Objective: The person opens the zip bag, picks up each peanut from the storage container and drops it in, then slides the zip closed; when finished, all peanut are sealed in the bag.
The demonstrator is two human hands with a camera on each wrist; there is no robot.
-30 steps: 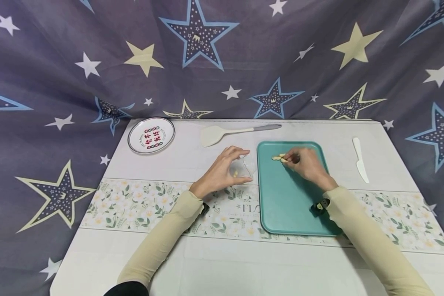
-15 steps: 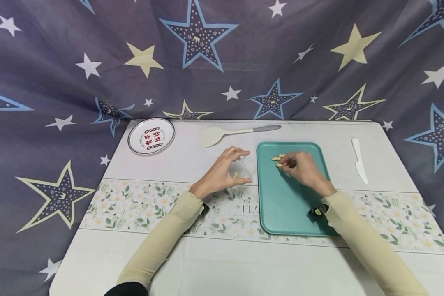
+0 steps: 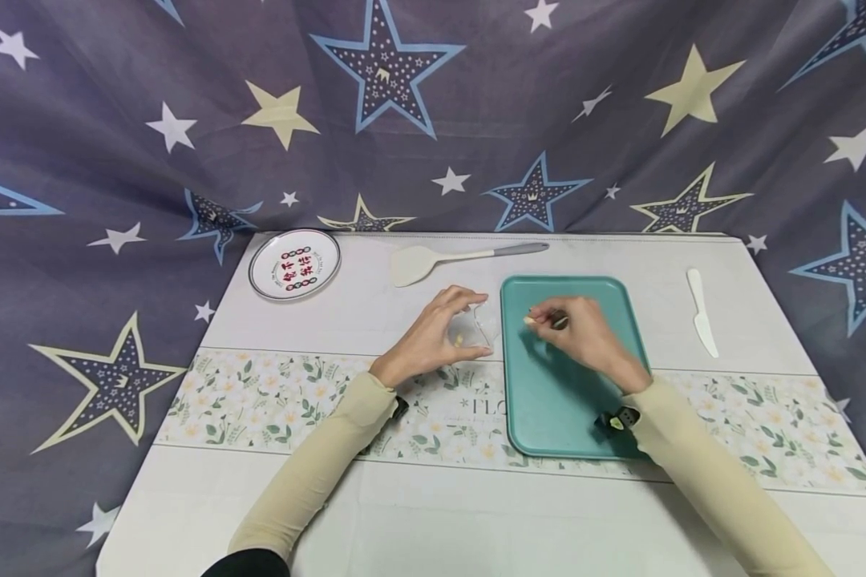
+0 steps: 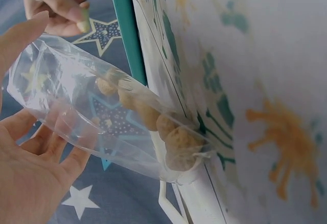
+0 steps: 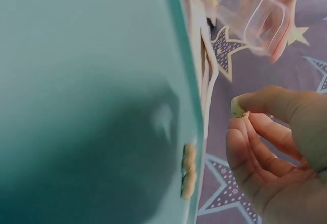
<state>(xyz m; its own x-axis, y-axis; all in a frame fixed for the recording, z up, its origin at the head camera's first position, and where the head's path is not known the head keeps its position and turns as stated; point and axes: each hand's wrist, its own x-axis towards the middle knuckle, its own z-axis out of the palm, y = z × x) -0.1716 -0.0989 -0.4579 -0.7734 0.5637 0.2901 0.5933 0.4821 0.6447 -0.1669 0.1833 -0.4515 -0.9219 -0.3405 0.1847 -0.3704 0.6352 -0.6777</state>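
My left hand holds a clear plastic bag between thumb and fingers, its mouth spread and facing the tray. Several peanuts sit at the bag's lower end in the left wrist view. Over the upper left part of the teal tray, my right hand pinches a peanut between thumb and fingertips, mostly covered by them. In the right wrist view, more peanut lies on the tray along its edge; the right hand hides it in the head view.
A white spatula with a grey handle lies behind the bag. Toward the back left stands a round plate with red lettering. A white knife lies right of the tray. A star-patterned curtain hangs behind the table.
My right hand has picked a peanut off the small pile on the tray and moved left with it, toward the bag. The left hand and bag have stayed in place.
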